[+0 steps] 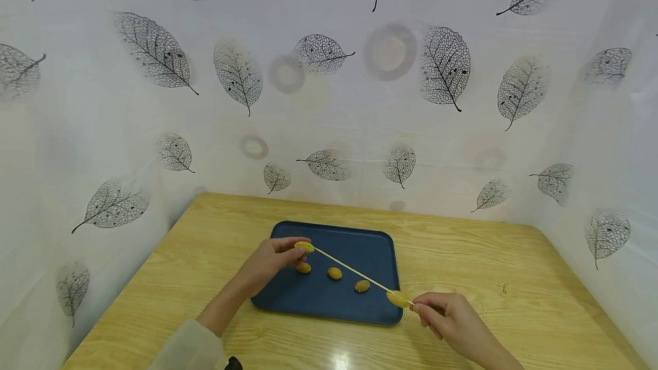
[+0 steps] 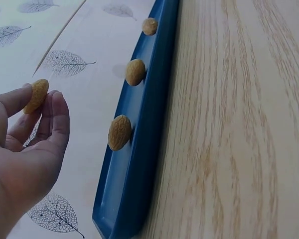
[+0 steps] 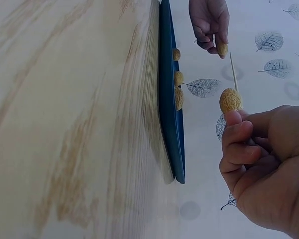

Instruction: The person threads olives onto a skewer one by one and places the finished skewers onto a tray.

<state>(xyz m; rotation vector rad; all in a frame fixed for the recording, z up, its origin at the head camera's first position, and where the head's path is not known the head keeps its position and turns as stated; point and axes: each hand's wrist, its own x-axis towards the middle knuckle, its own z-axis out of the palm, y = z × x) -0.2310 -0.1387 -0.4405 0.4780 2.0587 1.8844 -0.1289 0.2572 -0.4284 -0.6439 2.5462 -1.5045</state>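
My left hand (image 1: 269,261) pinches a small wrinkled yellow fruit (image 2: 37,96) between thumb and fingertips above the tray. In my right hand (image 1: 452,320) is a thin wooden skewer (image 1: 352,270), gripped at its near end. One similar fruit (image 3: 230,100) is threaded on the skewer just ahead of the right fingertips. The skewer's far tip points at the fruit in my left hand; the wrist views show a slight gap between them. Below, three more wrinkled yellow fruits, among them the middle one (image 1: 334,273), lie in a row on a dark blue tray (image 1: 329,307).
The tray lies on a wood-grain table (image 1: 462,256). White curtain-like sheeting (image 1: 329,119) printed with leaves closes off the back and both sides. A small black object (image 1: 233,364) shows at the bottom edge of the head view, beside the left sleeve (image 1: 190,347).
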